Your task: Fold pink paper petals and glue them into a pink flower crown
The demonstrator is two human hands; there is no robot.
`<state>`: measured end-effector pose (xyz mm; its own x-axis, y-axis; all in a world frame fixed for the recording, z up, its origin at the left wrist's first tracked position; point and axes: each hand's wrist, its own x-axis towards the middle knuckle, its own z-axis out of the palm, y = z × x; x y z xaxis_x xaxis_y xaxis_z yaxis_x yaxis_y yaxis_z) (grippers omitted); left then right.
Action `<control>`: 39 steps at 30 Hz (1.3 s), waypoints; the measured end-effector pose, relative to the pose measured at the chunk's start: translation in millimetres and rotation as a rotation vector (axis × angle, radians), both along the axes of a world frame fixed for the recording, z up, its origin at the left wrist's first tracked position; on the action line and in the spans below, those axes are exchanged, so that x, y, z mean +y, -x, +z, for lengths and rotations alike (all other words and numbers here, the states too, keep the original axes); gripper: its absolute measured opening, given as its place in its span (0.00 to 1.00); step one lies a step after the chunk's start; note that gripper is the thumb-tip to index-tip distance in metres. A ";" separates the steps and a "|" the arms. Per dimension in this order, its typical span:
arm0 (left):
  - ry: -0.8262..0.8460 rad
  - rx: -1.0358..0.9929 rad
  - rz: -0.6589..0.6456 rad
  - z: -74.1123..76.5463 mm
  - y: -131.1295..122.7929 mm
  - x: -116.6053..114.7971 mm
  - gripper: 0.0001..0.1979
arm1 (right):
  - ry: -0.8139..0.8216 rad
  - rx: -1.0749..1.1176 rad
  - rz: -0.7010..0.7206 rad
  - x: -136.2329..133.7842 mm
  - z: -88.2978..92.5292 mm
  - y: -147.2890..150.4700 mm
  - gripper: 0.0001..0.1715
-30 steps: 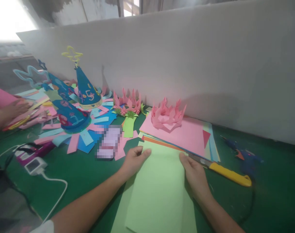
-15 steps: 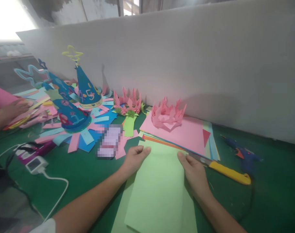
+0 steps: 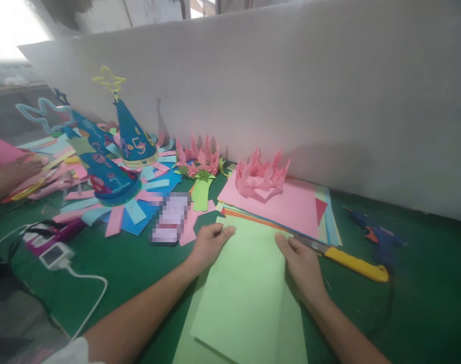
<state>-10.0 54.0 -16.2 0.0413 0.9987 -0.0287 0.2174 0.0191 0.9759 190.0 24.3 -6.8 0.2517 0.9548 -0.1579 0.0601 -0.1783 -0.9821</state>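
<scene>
A light green sheet [image 3: 245, 288] lies over a second green sheet in front of me, its near end lifted slightly. My left hand [image 3: 212, 245] pinches its far left corner between thumb and fingers. At the far right corner, my right hand [image 3: 300, 258] grips the paper edge the same way. Just beyond the hands is a stack of coloured paper [image 3: 298, 207] topped by a pink sheet and a pink paper crown [image 3: 262, 177]. Right of the right hand rests a knife with a yellow handle [image 3: 357, 264].
A blue glue gun [image 3: 382, 240] lies at the right. Blue cone hats [image 3: 133, 136], a second pink crown [image 3: 200, 159], a blurred phone [image 3: 171, 220] and a power strip [image 3: 53, 235] with cables are on the left. Another person's hand [image 3: 15, 174] holds pink paper at the far left.
The view has shifted slightly, so the objects sit a little higher and further left. Both hands keep their hold on the green sheet.
</scene>
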 end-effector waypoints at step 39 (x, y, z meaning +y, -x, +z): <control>-0.114 0.103 -0.255 16.9 20.0 6.7 0.17 | -0.027 0.172 0.006 1.4 -4.6 -2.6 0.34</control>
<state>-30.0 60.7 0.7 0.2941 0.9535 0.0662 0.2994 -0.1577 0.9410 192.7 25.8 -11.4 0.2173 0.9607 -0.1730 -0.1086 -0.1523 -0.9823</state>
